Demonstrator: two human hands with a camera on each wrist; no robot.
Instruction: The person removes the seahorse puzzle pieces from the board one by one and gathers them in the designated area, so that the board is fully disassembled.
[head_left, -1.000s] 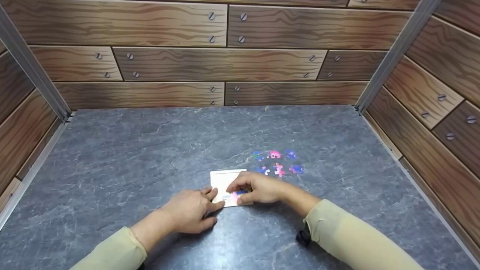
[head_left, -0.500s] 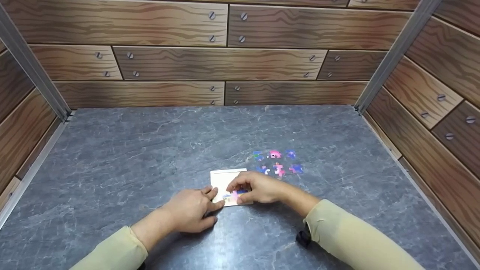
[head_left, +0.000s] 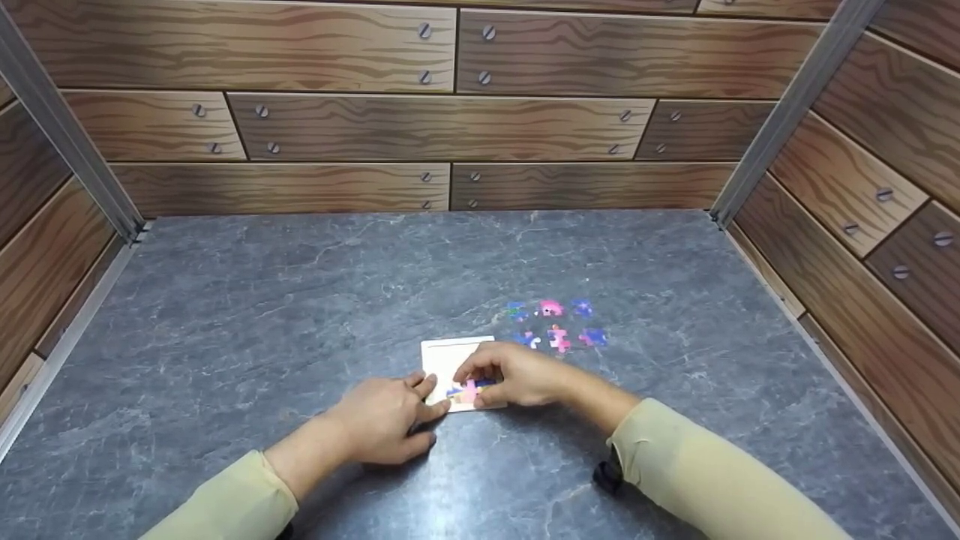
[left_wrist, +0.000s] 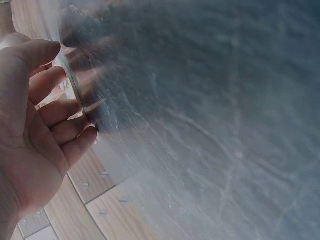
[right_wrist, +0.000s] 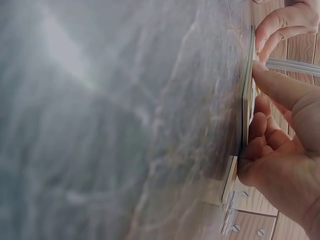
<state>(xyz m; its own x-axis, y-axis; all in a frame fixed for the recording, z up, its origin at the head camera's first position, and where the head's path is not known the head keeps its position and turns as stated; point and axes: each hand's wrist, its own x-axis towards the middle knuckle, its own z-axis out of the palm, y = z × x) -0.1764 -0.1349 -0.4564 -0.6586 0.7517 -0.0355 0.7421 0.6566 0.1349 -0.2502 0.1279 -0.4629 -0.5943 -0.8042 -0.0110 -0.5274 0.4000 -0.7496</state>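
Note:
A small white puzzle board (head_left: 448, 358) lies on the table, with joined pink, blue and yellow pieces (head_left: 470, 393) along its near edge. My left hand (head_left: 386, 420) rests at the board's left side, fingertips on its edge and thumb on the table. Over the board's near right part, my right hand (head_left: 521, 375) bends its fingers and thumb about a blue-and-yellow puzzle piece (head_left: 484, 385), mostly hidden by them. In the right wrist view, the right thumb (right_wrist: 272, 82) meets the board's edge (right_wrist: 245, 100) and the other fingers curl above its surface.
Behind the right hand, several loose jigsaw pieces lie in two rows, among them a pink one (head_left: 551, 308) and a blue one (head_left: 593, 337). Wood-patterned walls (head_left: 442, 127) and metal corner posts (head_left: 795, 112) enclose the grey marbled table (head_left: 285, 300).
Both hands keep their places. Under the right fingers the coloured pieces shift slightly, and more blue and yellow shows beside the pink.

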